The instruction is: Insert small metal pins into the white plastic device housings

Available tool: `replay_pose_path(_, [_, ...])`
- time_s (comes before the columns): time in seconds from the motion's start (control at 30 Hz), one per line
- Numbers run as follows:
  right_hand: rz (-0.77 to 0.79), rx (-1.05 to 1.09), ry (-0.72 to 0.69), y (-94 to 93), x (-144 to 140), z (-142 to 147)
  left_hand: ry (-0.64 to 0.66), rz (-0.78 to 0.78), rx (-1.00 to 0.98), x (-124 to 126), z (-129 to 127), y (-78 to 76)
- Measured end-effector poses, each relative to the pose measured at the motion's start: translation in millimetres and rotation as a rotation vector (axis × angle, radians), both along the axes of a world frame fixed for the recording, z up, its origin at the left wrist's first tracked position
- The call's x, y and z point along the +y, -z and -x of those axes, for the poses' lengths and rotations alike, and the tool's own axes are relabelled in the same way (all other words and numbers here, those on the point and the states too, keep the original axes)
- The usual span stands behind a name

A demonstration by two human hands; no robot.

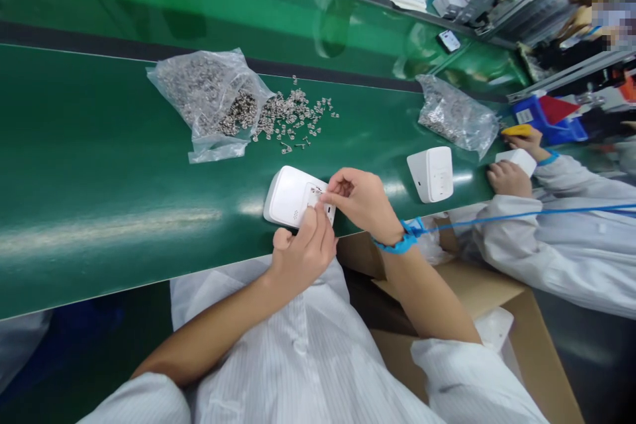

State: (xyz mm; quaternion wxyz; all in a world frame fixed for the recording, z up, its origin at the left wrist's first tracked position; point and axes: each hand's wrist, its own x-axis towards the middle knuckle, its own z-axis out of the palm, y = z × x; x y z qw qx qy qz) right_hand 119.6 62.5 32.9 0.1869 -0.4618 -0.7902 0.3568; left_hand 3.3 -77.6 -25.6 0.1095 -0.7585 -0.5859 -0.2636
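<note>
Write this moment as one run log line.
left hand: presses white casing | right hand: fingertips at casing recess | nearby: clips, bag

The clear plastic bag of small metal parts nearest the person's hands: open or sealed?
Open. The clear plastic bag lies on its side on the green belt, and small metal parts have spilled from its mouth.

No legible text, label or number anywhere.

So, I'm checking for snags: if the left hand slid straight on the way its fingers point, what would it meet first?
Probably the right hand, whose fingertips sit just beyond the left hand on the white device; depth is unclear.
</note>
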Motion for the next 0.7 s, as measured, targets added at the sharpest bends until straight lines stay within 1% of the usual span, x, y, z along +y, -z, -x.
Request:
replay_pose_path(0.1, [0.175,0.003,-0.089,-1.2,18.0,-4.4,0.01,0.043,-0.017,1.7,-0.7,-0.1])
replay_pose_path(0.17, [0.213,0.006,-0.17,-4.0,25.9,-8.2,0.004,0.081,-0.032,2.5,-1.4,-0.1])
replay_pose_path(0.23, [0.136,-0.009,-0.248,-8.3,29.1,-11.7,-0.005,0.089,-0.007,2.8,-2.3,-0.1])
replay_pose_path(0.33, [-0.072,-0.074,-0.354,-15.0,29.3,-14.3,-0.033,0.039,0.064,2.7,-3.7,1.0])
replay_pose_path(0.43, [-0.207,-0.144,-0.445,-20.6,29.7,-12.6,-0.076,0.026,0.033,2.3,-5.3,3.2])
replay_pose_path(0.57, [-0.273,-0.243,-0.535,-27.9,33.0,-6.7,-0.07,0.066,-0.107,2.9,-6.5,4.4])
replay_pose_path(0.63, [-0.293,-0.286,-0.576,-31.4,34.8,-4.3,-0.075,0.042,-0.126,3.8,-6.3,3.3])
replay_pose_path(0.7, [-0.309,-0.313,-0.615,-34.2,36.1,-2.6,-0.092,-0.002,-0.103,4.5,-6.1,1.8])
